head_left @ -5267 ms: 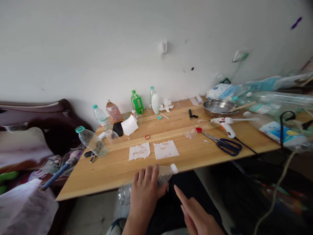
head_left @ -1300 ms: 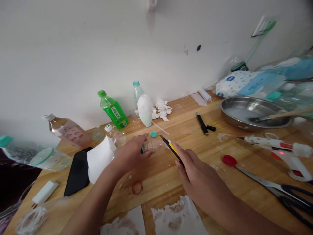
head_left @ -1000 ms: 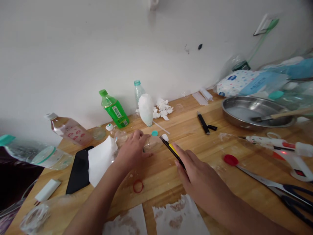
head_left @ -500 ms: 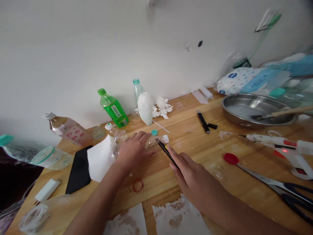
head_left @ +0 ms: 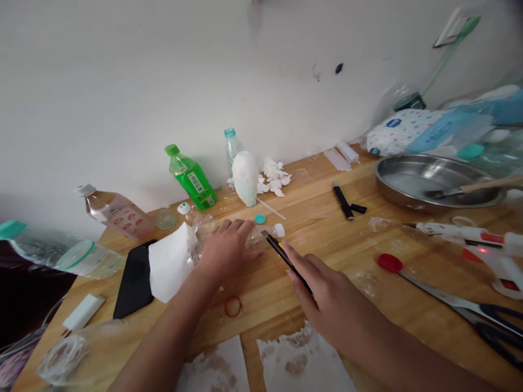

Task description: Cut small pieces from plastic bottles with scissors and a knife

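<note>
The left hand (head_left: pixel 224 251) lies over a clear bottle (head_left: pixel 245 238) that rests on its side on the counter (head_left: pixel 359 294), its grip closed down on the body so the bottle is pinned flat; the white cap (head_left: pixel 279 230) sticks out past the fingers, just short of the loose teal cap (head_left: pixel 259 219). The right hand (head_left: pixel 327 294) has its grip closed round a knife (head_left: pixel 284 257), black with a yellow strip, and the tip sits right at the neck of the bottle, just on the near side of the white cap. Whether the blade has bitten into the plastic I cannot tell: the bottle looks whole, cap on and neck joined, so by my reading the cut is lined up and at most just started, with all of the slicing left. Around the bottle: a folded white paper (head_left: pixel 169 262) touches its left end with a dark phone (head_left: pixel 134 279) beyond that, a red rubber band (head_left: pixel 233 306) lies nearer the person, a green bottle (head_left: pixel 191 177) and a white wrapped lump (head_left: pixel 245 170) stand behind it by the wall, and a glue gun (head_left: pixel 469 239) and scissors (head_left: pixel 461 305) lie well off to its right. Against the view of about a second ago, the knife tip has crept leftward from open counter right of the bottle to the neck itself, and the left hand has kept its place on the body, the white cap now plainly clear of its fingers.
</note>
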